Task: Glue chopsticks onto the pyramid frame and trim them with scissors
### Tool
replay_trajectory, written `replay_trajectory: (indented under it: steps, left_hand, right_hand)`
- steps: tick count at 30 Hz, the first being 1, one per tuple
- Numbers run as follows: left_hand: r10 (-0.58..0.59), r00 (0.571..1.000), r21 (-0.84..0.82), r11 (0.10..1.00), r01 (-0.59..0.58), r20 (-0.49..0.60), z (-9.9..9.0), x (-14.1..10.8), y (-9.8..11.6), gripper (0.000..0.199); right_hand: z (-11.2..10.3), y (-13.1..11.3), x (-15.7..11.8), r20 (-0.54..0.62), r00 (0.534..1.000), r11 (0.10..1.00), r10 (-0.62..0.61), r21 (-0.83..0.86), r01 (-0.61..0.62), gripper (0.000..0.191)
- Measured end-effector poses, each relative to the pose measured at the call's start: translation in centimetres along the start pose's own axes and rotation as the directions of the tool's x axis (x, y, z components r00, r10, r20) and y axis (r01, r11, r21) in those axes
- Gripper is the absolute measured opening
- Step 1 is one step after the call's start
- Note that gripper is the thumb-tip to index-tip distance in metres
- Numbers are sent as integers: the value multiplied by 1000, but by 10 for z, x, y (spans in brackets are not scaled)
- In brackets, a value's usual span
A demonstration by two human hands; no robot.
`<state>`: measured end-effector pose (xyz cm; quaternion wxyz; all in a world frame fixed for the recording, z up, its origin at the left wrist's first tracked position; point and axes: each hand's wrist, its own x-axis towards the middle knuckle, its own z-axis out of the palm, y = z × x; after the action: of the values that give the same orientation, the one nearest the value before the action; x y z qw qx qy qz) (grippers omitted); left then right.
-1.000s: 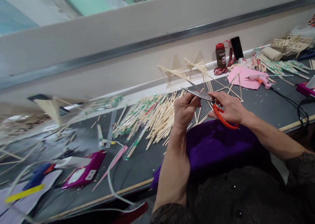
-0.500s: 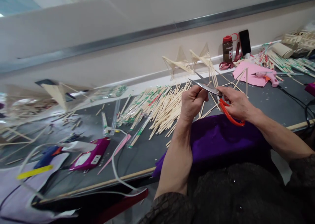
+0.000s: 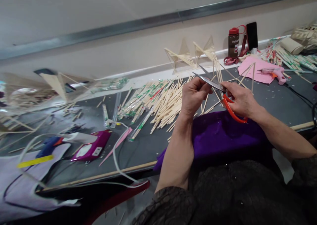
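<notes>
My right hand (image 3: 239, 98) grips a pair of scissors (image 3: 229, 109) by its orange-red handles, with the open metal blades pointing up and left. Close by, my left hand (image 3: 194, 94) is closed in a pinch beside the blades. A short light end of a wooden stick (image 3: 214, 77) shows at the blades by the left fingertips; the rest of it is hidden. Beneath both hands lies a purple cloth (image 3: 223, 136) along the table's front edge. Behind the scissors stands a frame of joined sticks (image 3: 244, 76).
Loose wooden sticks (image 3: 165, 111) and wrapped chopsticks (image 3: 138, 99) lie left of my hands. A pink glue gun (image 3: 274, 72) rests on pink cloth (image 3: 247, 66). Bottle (image 3: 233, 45) and phone (image 3: 252, 37) stand by the wall. Stick models (image 3: 182, 56), a magenta pack (image 3: 92, 147) and a blue glue gun (image 3: 48, 147) are also there.
The view has tilted down and shifted slightly, so the table things sit higher in the picture. Both hands keep nearly the same pose, and the scissor blades remain apart.
</notes>
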<state>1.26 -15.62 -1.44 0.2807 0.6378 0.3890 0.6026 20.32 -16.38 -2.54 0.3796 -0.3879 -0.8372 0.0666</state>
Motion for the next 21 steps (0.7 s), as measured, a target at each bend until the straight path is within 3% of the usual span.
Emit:
replay_trajectory:
  steps: [14,21]
  left_hand:
    - [-32,995,6,999,31,90,-7,0,6,39]
    - [-92,986,-17,995,95,139,-8,-1,16,45]
  right_hand:
    - [-5,-7,0,96,993,998,65,-17,-63,61]
    - [-4,-5,-1,94,995,999,26,15,-28,62]
